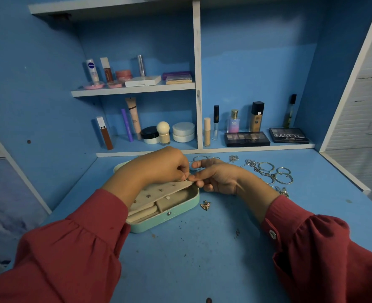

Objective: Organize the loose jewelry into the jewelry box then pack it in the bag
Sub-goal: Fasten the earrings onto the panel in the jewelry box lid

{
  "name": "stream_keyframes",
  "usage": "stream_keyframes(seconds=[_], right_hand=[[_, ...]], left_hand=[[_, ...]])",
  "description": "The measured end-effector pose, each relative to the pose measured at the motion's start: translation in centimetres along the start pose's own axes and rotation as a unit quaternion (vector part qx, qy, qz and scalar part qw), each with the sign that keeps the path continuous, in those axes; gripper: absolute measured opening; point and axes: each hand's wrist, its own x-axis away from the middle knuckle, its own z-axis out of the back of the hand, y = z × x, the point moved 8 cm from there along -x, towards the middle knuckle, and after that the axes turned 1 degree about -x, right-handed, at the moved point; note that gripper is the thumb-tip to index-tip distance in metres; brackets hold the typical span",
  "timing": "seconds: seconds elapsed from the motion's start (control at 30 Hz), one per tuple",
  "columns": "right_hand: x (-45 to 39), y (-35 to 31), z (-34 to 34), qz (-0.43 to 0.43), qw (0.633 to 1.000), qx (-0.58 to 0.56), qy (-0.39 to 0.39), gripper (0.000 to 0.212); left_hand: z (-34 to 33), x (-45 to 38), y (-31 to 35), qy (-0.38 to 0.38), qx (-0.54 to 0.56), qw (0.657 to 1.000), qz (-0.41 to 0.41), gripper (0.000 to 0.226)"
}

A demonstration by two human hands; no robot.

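Two hands meeting over open mint jewelry box (176,209) on blue counter (202,248). Left hand (159,165) curled, pinching small stud (185,179) at beige earring flap (159,191). Right hand (220,178) pinching the flap's edge. Loose rings and chains (270,171) just right of the hands; butterfly charm (205,205) beside the box.
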Motion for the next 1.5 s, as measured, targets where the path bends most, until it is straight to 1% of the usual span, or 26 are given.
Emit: stream_keyframes(seconds=[0.2, 0.43, 0.63, 0.8, 0.87, 0.93, 1.0, 1.07, 1.13, 1.23, 1.3, 1.37, 1.43, 1.5], right_hand=[[0.1, 0.1, 0.0, -0.006, 1.000, 0.006, -0.008, 0.028], [0.1, 0.0, -0.1, -0.006, 1.000, 0.001, -0.013, 0.028], [0.3, 0.0, -0.2, -0.004, 1.000, 0.005, -0.008, 0.028], [0.3, -0.1, -0.2, -0.002, 1.000, 0.011, -0.007, 0.026], [0.3, -0.2, -0.3, 0.004, 1.000, 0.015, -0.010, 0.024], [0.3, -0.3, -0.5, 0.011, 1.000, 0.020, -0.020, 0.017], [0.3, -0.5, -0.7, 0.017, 0.999, 0.020, -0.024, 0.011], [0.3, -0.7, -0.7, 0.017, 1.000, 0.008, -0.025, 0.018], [0.3, -0.9, -0.8, 0.025, 0.999, -0.001, -0.026, 0.026], [0.3, -1.3, -1.0, 0.062, 0.998, -0.011, -0.024, 0.027], [0.2, -1.6, -1.2, 0.090, 0.995, -0.024, -0.025, 0.024], [0.2, -1.9, -1.4, 0.112, 0.993, -0.032, -0.020, 0.021], [0.1, -2.0, -1.4, 0.129, 0.991, -0.038, -0.009, 0.017], [0.2, -2.2, -1.4, 0.147, 0.988, -0.034, 0.009, 0.014]], left_hand=[[-0.4, 0.1, -0.3, 0.021, 0.007, 1.000, 0.006, 0.007], [-1.0, -0.1, -0.5, 0.019, 0.017, 1.000, 0.001, 0.018], [-1.0, -0.3, -0.1, 0.012, 0.011, 1.000, -0.009, 0.012], [-0.7, 0.1, -0.7, 0.023, 0.048, 0.999, -0.009, 0.010], [0.1, 0.7, -2.0, 0.059, 0.087, 0.995, 0.003, 0.015], [1.3, 2.0, -4.4, 0.128, 0.165, 0.977, 0.033, 0.017], [1.9, 3.7, -7.3, 0.206, 0.264, 0.940, 0.066, 0.017], [1.6, 5.3, -10.0, 0.271, 0.342, 0.895, 0.093, 0.018], [0.5, 6.4, -12.2, 0.308, 0.393, 0.859, 0.118, 0.020], [-1.6, 7.3, -14.5, 0.306, 0.467, 0.819, 0.133, 0.020], [-2.6, 7.8, -15.3, 0.273, 0.522, 0.798, 0.125, 0.023], [-3.0, 8.7, -16.0, 0.241, 0.565, 0.783, 0.102, 0.032], [-3.2, 9.5, -16.3, 0.212, 0.589, 0.776, 0.081, 0.044], [-3.5, 9.8, -16.1, 0.177, 0.594, 0.782, 0.074, 0.048]])
